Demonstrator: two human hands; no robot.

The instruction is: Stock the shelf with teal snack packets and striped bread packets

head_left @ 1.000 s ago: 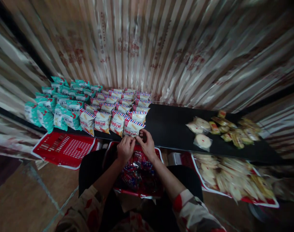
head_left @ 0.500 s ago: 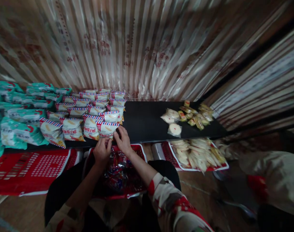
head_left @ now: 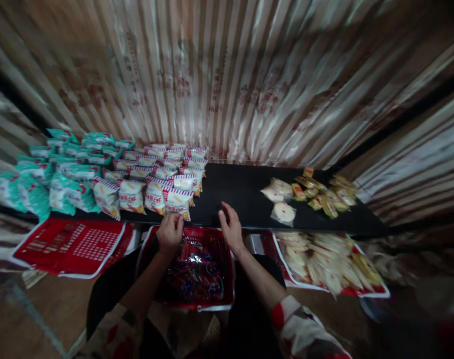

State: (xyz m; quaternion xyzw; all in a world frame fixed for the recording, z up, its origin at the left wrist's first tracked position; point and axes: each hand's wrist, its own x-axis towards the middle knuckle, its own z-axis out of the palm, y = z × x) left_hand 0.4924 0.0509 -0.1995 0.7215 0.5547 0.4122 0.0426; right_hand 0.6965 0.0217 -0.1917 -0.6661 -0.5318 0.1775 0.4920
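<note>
My left hand (head_left: 170,232) is at the shelf's front edge, fingers curled together against the bottom of a white snack bag (head_left: 177,201) with a red-and-blue striped top. That bag stands upright at the front right corner of the rows of matching bags (head_left: 131,196). To the right, my right hand (head_left: 231,230) hovers over the front of the black shelf (head_left: 232,192), fingers apart and holding nothing. Below and between my hands is a red basket (head_left: 227,299) containing shiny, dark, red-and-blue wrapped packets (head_left: 197,271).
Teal bags (head_left: 77,172) fill the shelf's left end. Round white packets (head_left: 284,213) and small yellow packs (head_left: 326,199) lie toward its right. A red basket (head_left: 77,247) is below left; another (head_left: 378,289), below right, holds pale flat packets (head_left: 324,259). Striped sheeting (head_left: 219,89) hangs behind.
My right hand has left the front snack bag and moved right, its fingers opening. My left hand stays at the bag's lower edge. The view has shifted left.
</note>
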